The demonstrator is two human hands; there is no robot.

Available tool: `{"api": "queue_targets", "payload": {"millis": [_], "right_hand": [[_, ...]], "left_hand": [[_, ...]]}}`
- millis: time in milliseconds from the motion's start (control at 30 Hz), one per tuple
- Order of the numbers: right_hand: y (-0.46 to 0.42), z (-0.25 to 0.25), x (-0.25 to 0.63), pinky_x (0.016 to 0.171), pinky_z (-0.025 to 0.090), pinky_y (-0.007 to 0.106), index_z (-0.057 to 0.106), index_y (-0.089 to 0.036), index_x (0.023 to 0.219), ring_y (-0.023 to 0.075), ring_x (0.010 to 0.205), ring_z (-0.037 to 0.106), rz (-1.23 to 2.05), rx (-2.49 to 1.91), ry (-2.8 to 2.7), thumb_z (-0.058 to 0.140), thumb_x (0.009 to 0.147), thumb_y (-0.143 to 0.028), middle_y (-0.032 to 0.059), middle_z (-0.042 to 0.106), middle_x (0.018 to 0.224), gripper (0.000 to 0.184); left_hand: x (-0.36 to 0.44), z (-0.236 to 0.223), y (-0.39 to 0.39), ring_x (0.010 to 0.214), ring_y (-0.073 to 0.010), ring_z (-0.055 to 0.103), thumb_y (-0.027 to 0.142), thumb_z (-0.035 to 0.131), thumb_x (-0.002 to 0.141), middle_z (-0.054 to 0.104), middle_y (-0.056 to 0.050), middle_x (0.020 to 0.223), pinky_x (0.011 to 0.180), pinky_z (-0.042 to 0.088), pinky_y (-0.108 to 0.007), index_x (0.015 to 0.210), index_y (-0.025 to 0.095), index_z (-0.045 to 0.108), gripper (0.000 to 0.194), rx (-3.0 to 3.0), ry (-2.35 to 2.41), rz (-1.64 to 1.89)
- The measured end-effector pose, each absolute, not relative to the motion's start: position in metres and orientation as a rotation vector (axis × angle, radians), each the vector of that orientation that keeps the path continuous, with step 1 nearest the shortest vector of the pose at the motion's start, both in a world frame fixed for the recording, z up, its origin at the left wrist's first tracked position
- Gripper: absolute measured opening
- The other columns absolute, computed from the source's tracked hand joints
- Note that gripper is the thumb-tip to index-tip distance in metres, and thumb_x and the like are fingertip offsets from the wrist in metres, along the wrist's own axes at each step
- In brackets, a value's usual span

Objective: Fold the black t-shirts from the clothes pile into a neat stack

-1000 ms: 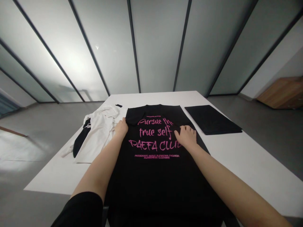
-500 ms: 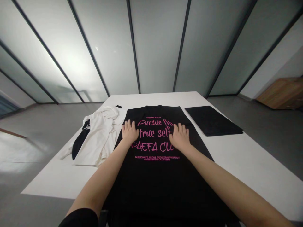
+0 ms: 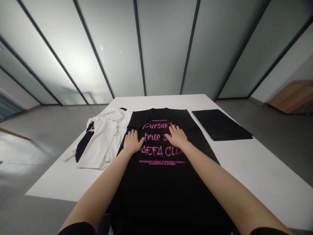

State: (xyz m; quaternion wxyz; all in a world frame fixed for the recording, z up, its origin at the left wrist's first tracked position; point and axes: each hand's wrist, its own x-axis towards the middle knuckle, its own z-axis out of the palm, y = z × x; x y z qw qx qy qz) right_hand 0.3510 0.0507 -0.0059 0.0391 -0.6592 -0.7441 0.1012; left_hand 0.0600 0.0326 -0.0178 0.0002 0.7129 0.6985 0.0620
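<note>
a white table (image 3: 254,173) bears a pink-lettered black t-shirt (image 3: 166,189), spread from the near edge toward the far edge. rumpled white clothes (image 3: 101,140) lie by the left edge, folded black cloth (image 3: 220,125) near the right edge. directly on top of the t-shirt, the left hand (image 3: 132,142) and right hand (image 3: 178,136) lie flat, side by side but apart, each loosely open, gripping nothing.

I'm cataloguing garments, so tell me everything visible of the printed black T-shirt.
The black T-shirt, seemingly smooth knit, lies spread flat on the white table, neckline at the far end. Pink lettering crosses its chest. The left hand and right hand rest open on it, partly covering the print. Its near hem blurs into darkness.
</note>
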Motion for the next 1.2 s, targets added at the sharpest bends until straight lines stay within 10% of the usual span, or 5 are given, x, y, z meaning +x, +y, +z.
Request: {"api": "queue_targets", "payload": {"millis": [300,533,933,1200], "right_hand": [[0.038,-0.003,0.358,0.133,0.011,0.063,0.034,-0.028,0.175,0.0427,0.168,0.011,0.307,-1.909,-2.373,0.033,0.111,-0.063,0.0116,0.017,0.184,0.073],[0.007,0.0,0.311,0.133,0.011,0.067,0.039,-0.032,0.173,0.0426,0.168,0.013,0.439,-1.296,-2.745,0.043,0.109,-0.062,0.0077,0.023,0.182,0.071],[0.005,-0.001,0.309,0.133,0.031,0.049,0.067,-0.026,0.154,0.0269,0.159,0.044,0.693,-0.935,-2.567,0.037,0.116,-0.044,0.0071,0.055,0.166,0.052],[-0.01,-0.016,0.374,0.135,0.02,0.057,0.047,-0.029,0.169,0.0368,0.166,0.025,0.303,-1.59,-2.499,0.044,0.111,-0.06,0.0083,0.032,0.179,0.066]], "left_hand": [[0.052,-0.009,0.015,0.155,-0.0446,0.043,0.066,0.052,0.103,0.051,-0.016,0.166,0.125,0.034,-0.06,0.163,0.028,0.052,0.072,2.323,2.083,0.182],[0.067,0.023,0.034,0.121,-0.033,0.069,0.057,0.043,0.109,0.072,-0.013,0.129,0.11,0.051,-0.047,0.116,0.024,0.079,0.049,2.377,1.955,0.318],[0.074,-0.014,0.051,0.163,-0.0404,0.033,0.054,0.04,0.11,0.036,-0.02,0.176,0.13,0.029,-0.059,0.168,0.015,0.043,0.07,2.268,2.14,0.232],[0.063,-0.019,-0.013,0.164,-0.0403,0.032,0.066,0.046,0.105,0.035,-0.016,0.177,0.131,0.028,-0.06,0.17,0.021,0.043,0.078,2.479,1.92,0.199]]}}
